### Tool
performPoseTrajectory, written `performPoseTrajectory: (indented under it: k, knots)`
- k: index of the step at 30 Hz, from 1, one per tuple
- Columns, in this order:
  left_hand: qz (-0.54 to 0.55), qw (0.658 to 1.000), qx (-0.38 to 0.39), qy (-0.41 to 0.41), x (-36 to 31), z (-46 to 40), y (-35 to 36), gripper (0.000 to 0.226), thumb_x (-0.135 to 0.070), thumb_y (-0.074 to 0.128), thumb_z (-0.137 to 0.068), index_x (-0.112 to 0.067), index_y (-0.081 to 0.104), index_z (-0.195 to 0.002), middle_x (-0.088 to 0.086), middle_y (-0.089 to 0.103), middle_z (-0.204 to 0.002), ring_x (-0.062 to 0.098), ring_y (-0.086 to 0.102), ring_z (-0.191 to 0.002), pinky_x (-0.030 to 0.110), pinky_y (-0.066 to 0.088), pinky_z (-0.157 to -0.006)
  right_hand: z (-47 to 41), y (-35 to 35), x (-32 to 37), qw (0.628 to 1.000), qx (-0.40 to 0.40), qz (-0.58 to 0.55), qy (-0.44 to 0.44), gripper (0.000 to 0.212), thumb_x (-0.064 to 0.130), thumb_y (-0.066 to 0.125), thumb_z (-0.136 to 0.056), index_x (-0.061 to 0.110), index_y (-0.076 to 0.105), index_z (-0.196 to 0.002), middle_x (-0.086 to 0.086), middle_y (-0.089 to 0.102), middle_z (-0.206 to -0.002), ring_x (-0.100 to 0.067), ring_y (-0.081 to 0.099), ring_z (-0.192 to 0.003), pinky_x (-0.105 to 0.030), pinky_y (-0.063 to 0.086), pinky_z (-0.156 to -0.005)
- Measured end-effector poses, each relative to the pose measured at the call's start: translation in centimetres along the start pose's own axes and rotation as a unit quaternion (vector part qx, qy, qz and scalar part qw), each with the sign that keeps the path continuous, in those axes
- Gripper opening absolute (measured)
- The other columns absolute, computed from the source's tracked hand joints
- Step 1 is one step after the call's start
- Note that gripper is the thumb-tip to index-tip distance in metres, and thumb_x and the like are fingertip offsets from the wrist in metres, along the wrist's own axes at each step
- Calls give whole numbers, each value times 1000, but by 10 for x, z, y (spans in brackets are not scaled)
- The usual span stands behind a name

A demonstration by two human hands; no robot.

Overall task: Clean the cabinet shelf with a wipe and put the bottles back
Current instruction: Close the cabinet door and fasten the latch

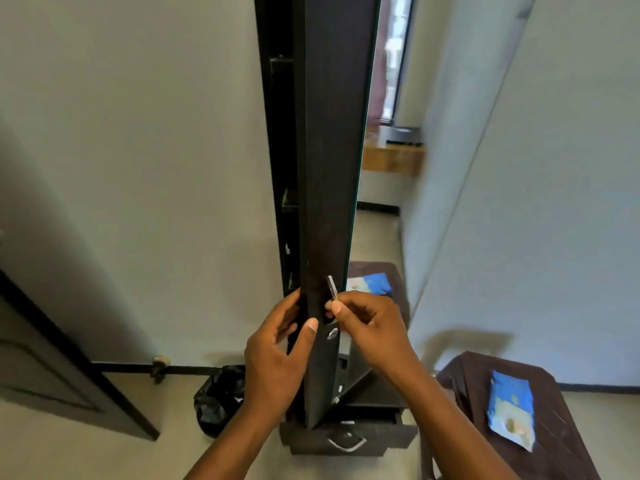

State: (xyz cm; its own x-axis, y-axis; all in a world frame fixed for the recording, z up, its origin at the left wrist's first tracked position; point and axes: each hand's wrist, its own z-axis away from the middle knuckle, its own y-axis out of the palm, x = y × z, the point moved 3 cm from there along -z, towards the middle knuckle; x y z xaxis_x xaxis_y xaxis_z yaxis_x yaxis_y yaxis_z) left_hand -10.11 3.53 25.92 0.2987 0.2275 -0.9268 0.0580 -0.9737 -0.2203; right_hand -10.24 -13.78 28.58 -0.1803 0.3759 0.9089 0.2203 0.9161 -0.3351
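Observation:
A tall, narrow dark cabinet stands against the wall, and its door [329,168] is swung out toward me, seen almost edge-on. My left hand [277,355] grips the door's edge, thumb on the front and fingers behind. My right hand [367,323] pinches the small silver handle [331,287] on the door, just above a keyhole [332,333]. A blue wipe packet [512,412] lies on a dark stool [561,441] at the lower right. Through the gap on the left, the shelves [288,202] are dim, and no bottles are visible.
The door's mirrored face reflects the room, including the stool and the packet. A drawer with a metal pull [346,441] stands slightly open at the cabinet's base. A black bag [218,400] lies on the floor to the left. A dark room door [52,368] stands at far left.

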Motion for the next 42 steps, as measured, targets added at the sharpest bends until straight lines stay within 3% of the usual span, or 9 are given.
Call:
performPoseTrajectory:
  k: [3,8,11,17,23,29,32,36,42]
  knots:
    - [-14,1000,1,15,14,-43,-21,67,-64,67,-90,-48,46,-151,-40,52,-144,-7,53,-135,27,49,-112,-30,23,9,999,-5,52,-4,11,24,72,-97,26,81,-93,11,77,-81,-7,73,-78,-32,62,-77]
    - [9,999,29,14,17,-120,-34,89,-77,59,-79,-47,32,-158,-22,37,-164,2,41,-148,33,40,-120,-75,47,10,993,-1,111,31,20,32,69,-99,22,78,-85,4,74,-73,-7,69,-67,-20,50,-64]
    - [23,998,57,10,19,-162,-31,95,-82,55,-77,-47,26,-160,-19,30,-169,8,35,-153,38,36,-123,-93,58,14,990,-14,132,47,23,33,67,-100,22,76,-82,5,69,-68,-2,64,-62,-9,40,-57]
    - [37,994,103,-5,28,-215,-19,113,-99,53,-66,-48,23,-161,-16,28,-170,13,30,-157,50,35,-125,-120,74,16,986,-40,151,55,28,31,66,-101,28,67,-73,8,60,-63,0,59,-58,-9,38,-53]
    - [67,989,127,-29,36,-240,-11,114,-97,56,-67,-41,27,-162,-10,34,-169,18,35,-155,50,36,-124,-145,82,11,988,-39,139,64,22,31,65,-102,23,73,-82,7,65,-72,-7,64,-67,-13,40,-64]
    - [70,993,94,-19,35,-251,-5,54,-53,63,-98,-33,49,-146,-19,51,-145,2,47,-132,24,41,-109,-168,84,-1,990,-22,131,48,20,33,65,-102,20,76,-91,3,71,-81,-9,69,-77,-18,50,-70]
    - [61,996,66,-12,41,-255,-5,72,-66,62,-87,-28,56,-147,-9,62,-146,10,57,-134,29,49,-110,-180,83,-5,990,-15,137,38,21,33,65,-101,20,75,-89,2,71,-80,-11,68,-77,-21,53,-72]
    - [56,998,40,-10,43,-259,-7,62,-55,68,-92,-24,61,-145,-5,66,-142,13,61,-133,31,52,-110,-194,85,-9,991,-13,132,23,23,33,65,-101,19,74,-86,5,67,-74,-10,67,-72,-31,59,-74]
    - [40,999,10,7,41,-260,-6,47,-34,70,-98,-19,64,-143,-4,69,-138,9,65,-125,8,53,-92,-202,83,-7,990,5,137,16,25,32,64,-102,21,69,-80,5,64,-72,-10,64,-69,-26,53,-67]
